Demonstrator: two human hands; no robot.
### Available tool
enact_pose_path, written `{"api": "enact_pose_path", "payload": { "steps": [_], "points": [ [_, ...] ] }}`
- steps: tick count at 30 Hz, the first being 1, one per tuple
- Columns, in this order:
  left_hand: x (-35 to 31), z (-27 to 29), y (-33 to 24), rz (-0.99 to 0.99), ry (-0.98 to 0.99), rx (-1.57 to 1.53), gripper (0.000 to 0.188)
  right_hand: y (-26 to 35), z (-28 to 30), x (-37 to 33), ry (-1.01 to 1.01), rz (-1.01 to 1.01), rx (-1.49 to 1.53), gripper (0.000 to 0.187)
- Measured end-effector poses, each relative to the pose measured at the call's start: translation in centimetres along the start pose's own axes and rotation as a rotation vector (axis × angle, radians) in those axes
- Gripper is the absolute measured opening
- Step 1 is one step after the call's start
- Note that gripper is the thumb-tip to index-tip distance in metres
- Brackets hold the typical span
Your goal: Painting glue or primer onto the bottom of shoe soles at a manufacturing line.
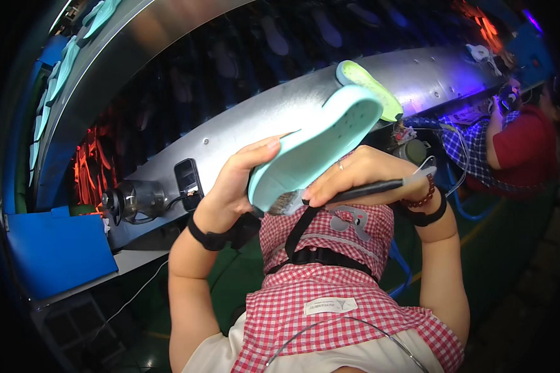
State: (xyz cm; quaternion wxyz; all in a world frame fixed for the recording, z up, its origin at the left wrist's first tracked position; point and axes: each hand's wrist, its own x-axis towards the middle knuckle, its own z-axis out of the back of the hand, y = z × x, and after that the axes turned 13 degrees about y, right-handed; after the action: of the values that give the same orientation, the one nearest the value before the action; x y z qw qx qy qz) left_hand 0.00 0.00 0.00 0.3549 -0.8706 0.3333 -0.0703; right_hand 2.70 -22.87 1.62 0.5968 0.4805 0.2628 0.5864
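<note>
My left hand [246,168] is closed on the side of a mint-green shoe sole [317,149] with a raised rim, holding it tilted above my lap. A row of small dots shows at its far end. In my right hand [364,171] is a brush [373,188] with a dark handle, and its bristles [285,203] lie against the inside of the sole's near end. Just beyond the mint sole, a yellow-green sole [373,90] rests on the metal ledge [255,118].
A clear, dark-capped jar [140,202] and a black tray [188,180] stand left on the ledge, beside a blue panel [59,252]. An olive-lidded container [410,151] is right. Another person [522,149] works at far right. More soles [56,78] line the curved machine at left.
</note>
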Motion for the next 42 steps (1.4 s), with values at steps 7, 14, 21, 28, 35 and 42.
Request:
{"api": "enact_pose_path", "payload": {
  "steps": [7,14,21,28,35,42],
  "points": [
    [-1.7,-1.6,0.3,0.241,-0.072,0.086,0.044,0.4,-1.2,-1.0,0.057,-0.048,-0.01,0.017],
    [-2.2,-2.0,-0.8,0.341,-0.085,0.223,0.045,1.2,0.3,-1.7,0.044,-0.107,-0.168,0.018],
    [-3.2,-1.3,-0.6,0.283,-0.123,0.2,0.048,1.2,0.5,-2.4,-0.037,-0.142,-0.146,0.019],
    [-3.2,-0.1,0.0,0.142,-0.147,0.227,0.047,0.3,-0.5,-3.5,-0.071,-0.244,0.024,0.024],
    [-0.7,-0.1,2.7,-0.084,-0.093,-0.087,0.048,-3.3,-3.3,-0.6,-0.523,-0.224,0.477,0.018],
    [-0.4,2.1,4.6,-0.094,-0.15,-0.169,0.049,-7.1,-3.5,-0.9,-1.198,-0.267,0.195,0.018]
  ]
}}
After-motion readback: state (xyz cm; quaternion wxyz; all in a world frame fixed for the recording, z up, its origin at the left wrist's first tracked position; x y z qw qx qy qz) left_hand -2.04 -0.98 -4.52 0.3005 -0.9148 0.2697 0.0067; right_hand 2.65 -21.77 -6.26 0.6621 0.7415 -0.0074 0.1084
